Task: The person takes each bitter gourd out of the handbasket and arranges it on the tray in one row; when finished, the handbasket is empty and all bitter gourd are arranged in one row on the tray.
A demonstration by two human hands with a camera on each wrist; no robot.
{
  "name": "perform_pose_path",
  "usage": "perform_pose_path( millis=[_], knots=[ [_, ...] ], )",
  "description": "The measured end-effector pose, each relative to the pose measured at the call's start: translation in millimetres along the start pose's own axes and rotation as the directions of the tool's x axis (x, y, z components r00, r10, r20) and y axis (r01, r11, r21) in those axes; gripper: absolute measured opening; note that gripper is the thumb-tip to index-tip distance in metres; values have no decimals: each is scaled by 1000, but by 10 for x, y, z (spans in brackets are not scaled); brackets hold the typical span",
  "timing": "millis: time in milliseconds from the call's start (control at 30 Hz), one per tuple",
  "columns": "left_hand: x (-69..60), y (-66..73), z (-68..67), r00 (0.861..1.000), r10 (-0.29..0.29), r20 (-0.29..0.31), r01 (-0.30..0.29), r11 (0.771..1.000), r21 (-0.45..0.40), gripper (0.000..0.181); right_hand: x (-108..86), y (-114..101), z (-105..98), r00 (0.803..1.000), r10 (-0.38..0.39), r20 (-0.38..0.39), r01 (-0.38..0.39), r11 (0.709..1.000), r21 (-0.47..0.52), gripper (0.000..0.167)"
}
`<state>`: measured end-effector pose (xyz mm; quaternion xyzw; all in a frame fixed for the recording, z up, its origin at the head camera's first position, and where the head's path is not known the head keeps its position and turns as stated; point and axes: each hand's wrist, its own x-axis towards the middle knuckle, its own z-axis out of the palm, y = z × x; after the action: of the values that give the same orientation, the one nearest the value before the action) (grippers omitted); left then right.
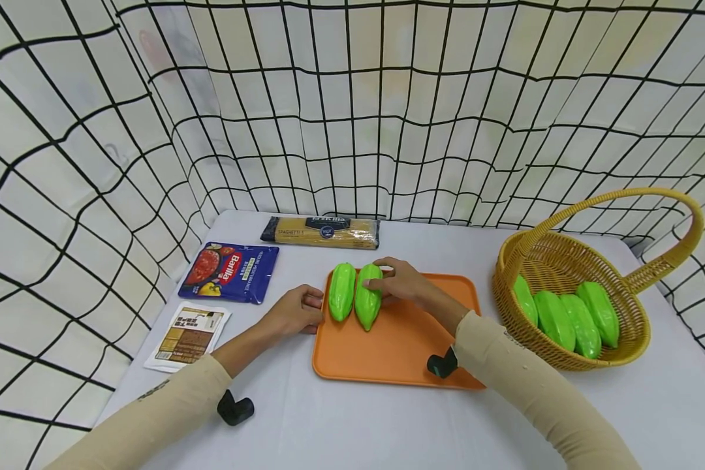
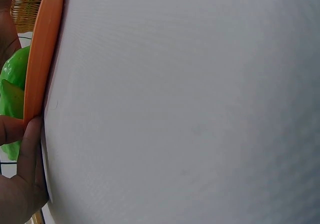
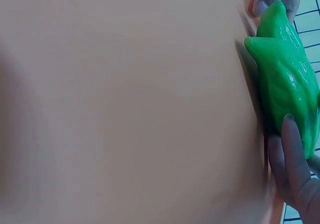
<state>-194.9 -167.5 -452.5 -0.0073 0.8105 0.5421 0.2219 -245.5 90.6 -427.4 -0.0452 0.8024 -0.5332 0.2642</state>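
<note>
Two glossy green, ridged star fruits lie side by side on the orange tray (image 1: 399,352), near its far left corner. My right hand (image 1: 404,282) grips the right-hand star fruit (image 1: 367,307) with thumb and fingers around its far part. The other star fruit (image 1: 342,292) lies just to the left, untouched by that hand. At the tray's left rim, my left hand (image 1: 294,312) pinches the edge; the left wrist view has its thumb and fingers (image 2: 30,146) on either side of the rim. In the right wrist view the gripped star fruit (image 3: 287,79) partly covers the other.
A wicker basket (image 1: 505,313) with a tall handle stands right of the tray, holding several green star fruits (image 1: 555,320). Behind the tray lies a spaghetti pack (image 1: 329,234). To the left are a blue Barilla pouch (image 1: 229,273) and a white-brown packet (image 1: 188,336). Black netting surrounds the table.
</note>
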Motion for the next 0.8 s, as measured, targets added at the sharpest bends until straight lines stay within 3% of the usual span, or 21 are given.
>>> perform_pose_path(
  millis=[800],
  knots=[
    [-26, 25, 3, 1000, 9, -4, -9, 1000, 4, 54, 18, 22, -18, 1000, 2, 11, -2, 1000, -28, 75]
  ],
)
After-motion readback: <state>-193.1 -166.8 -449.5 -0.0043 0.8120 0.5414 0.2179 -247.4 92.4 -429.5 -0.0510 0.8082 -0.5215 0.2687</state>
